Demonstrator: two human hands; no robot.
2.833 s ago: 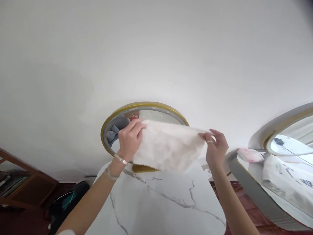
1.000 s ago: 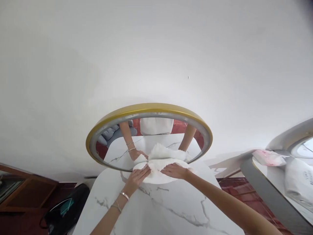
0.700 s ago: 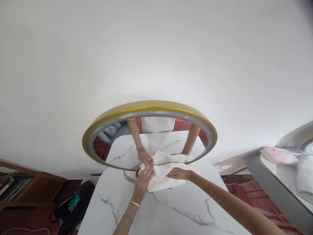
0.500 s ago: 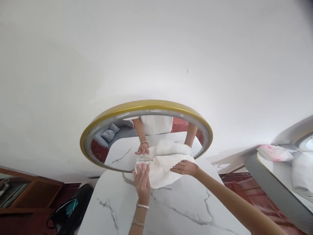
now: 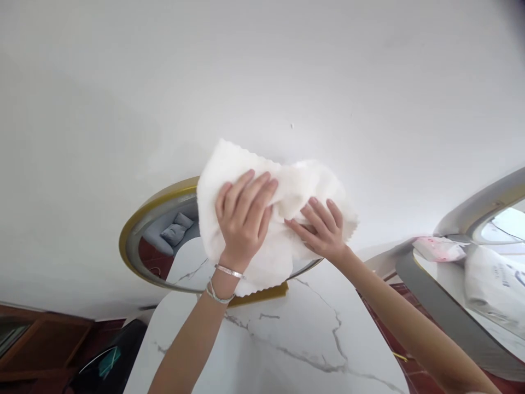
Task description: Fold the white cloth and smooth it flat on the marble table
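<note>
A white cloth (image 5: 241,156) with scalloped edges is raised in front of the round mirror (image 5: 159,197), hiding most of its middle and right side. My left hand (image 5: 244,216) lies over the cloth, its fingers extended and pressing into the fabric. To its right, my right hand (image 5: 322,227) holds a bunched part of the same cloth with bent fingers. Two bracelets circle my left wrist. Whether the cloth touches the glass all over cannot be told, since it covers that area.
Below is a marble-patterned white table (image 5: 287,339); the mirror's gold base (image 5: 262,295) stands on it. A second table (image 5: 447,306) at the right carries a pink-and-white packet (image 5: 438,249) and a white bag (image 5: 492,279). A black bag (image 5: 110,355) is at the lower left.
Both hands have moved up with the cloth from the tabletop at the mirror's foot. The cloth has spread out and now covers much of the mirror.
</note>
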